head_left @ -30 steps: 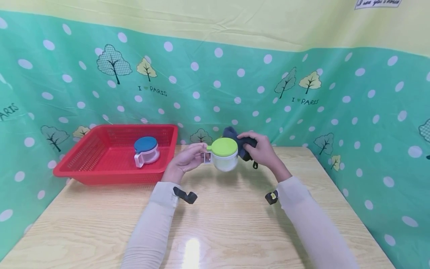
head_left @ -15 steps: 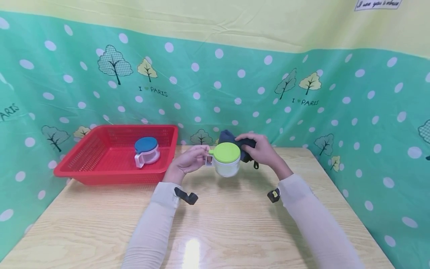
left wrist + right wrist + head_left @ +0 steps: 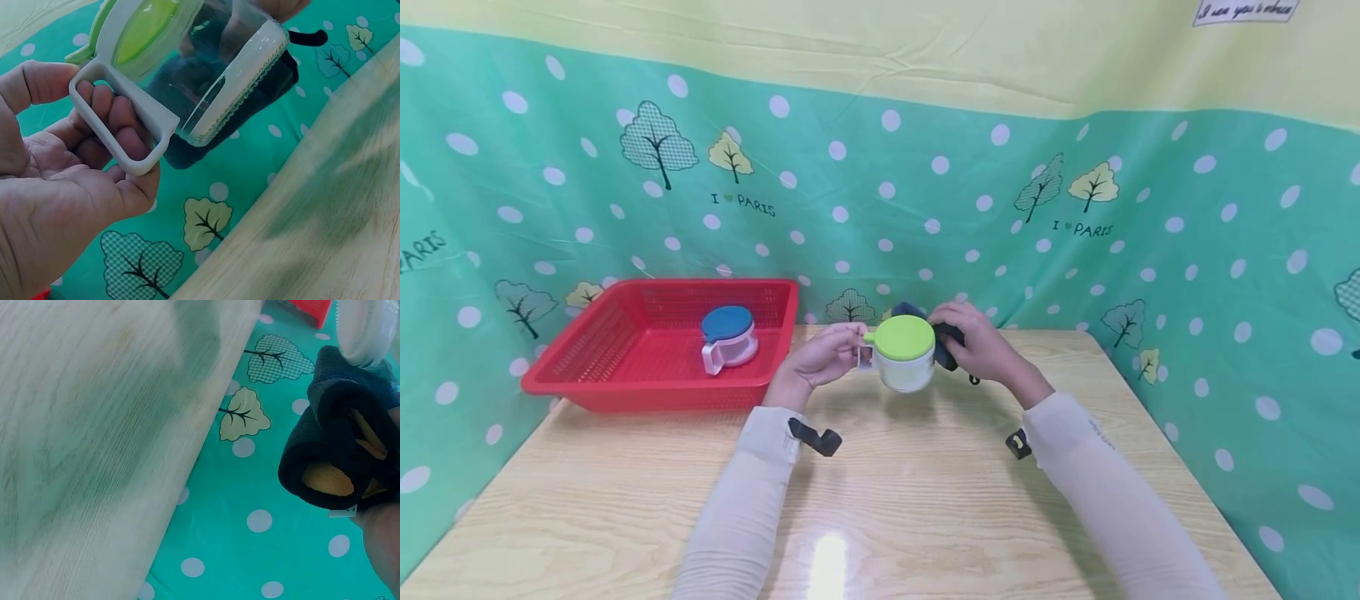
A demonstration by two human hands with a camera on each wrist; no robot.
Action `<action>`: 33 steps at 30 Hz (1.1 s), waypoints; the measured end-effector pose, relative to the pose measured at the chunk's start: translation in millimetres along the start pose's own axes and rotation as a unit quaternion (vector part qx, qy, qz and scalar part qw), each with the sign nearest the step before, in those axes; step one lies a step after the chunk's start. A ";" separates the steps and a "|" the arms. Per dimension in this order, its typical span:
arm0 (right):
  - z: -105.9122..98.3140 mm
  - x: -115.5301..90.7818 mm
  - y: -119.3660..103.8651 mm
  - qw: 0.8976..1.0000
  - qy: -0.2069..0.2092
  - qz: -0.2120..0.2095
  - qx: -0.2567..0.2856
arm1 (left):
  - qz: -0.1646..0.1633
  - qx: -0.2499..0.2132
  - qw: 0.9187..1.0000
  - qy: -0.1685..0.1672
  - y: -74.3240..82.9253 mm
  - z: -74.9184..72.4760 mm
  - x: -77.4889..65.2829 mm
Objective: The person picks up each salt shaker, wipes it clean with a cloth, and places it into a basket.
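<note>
My left hand point(image 3: 827, 356) holds a clear seasoning jar point(image 3: 906, 373) up off the table by its white handle point(image 3: 150, 114). A lime-green lid point(image 3: 904, 337) covers the top. In the left wrist view, the fingers go through the handle loop and the thumb rests at its upper end. Just right of the jar, my right hand point(image 3: 981, 343) grips a dark navy cloth item point(image 3: 350, 415). Its tube-like ends show tan insides in the right wrist view; its exact kind is unclear. The jar partly hides it from the head view, and whether they touch cannot be told.
A red plastic basket point(image 3: 658, 394) stands on the left of the wooden table point(image 3: 910, 500). Inside it is a similar clear jar point(image 3: 737, 350) with a blue lid. A green dotted curtain point(image 3: 880, 225) hangs behind and along both sides.
The green-lidded jar moved slightly down and right, then stayed almost in place. The right hand shifted its hold on the dark cloth, and less of the cloth shows now.
</note>
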State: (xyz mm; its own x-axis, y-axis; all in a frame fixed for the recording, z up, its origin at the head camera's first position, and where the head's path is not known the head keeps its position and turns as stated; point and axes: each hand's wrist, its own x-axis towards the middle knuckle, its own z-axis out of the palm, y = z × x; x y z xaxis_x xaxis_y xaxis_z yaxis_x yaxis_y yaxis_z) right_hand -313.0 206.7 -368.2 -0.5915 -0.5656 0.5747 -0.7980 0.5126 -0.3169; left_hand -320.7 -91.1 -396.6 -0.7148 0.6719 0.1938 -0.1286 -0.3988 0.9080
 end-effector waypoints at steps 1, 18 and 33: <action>0.3 0.3 -0.3 1.000 0.000 -0.002 -0.001 | 0.001 0.000 1.000 -0.001 0.3 0.0 -0.3; -5.5 7.1 -3.6 1.000 0.007 -0.017 0.021 | -0.007 0.008 1.000 0.006 -2.1 -0.2 0.3; -8.5 6.0 -4.0 0.999 0.023 -0.023 0.019 | -0.011 -0.016 1.000 0.022 -3.7 -4.4 -1.3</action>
State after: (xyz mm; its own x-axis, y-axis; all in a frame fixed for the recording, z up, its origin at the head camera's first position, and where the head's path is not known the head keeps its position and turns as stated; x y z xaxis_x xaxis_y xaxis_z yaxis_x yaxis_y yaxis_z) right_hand -312.4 206.9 -357.1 -0.5482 -0.5572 0.6236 -0.8289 0.4614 -0.3164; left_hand -322.3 -93.2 -401.8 -0.7409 0.6531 0.1568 -0.1661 -0.4044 0.8994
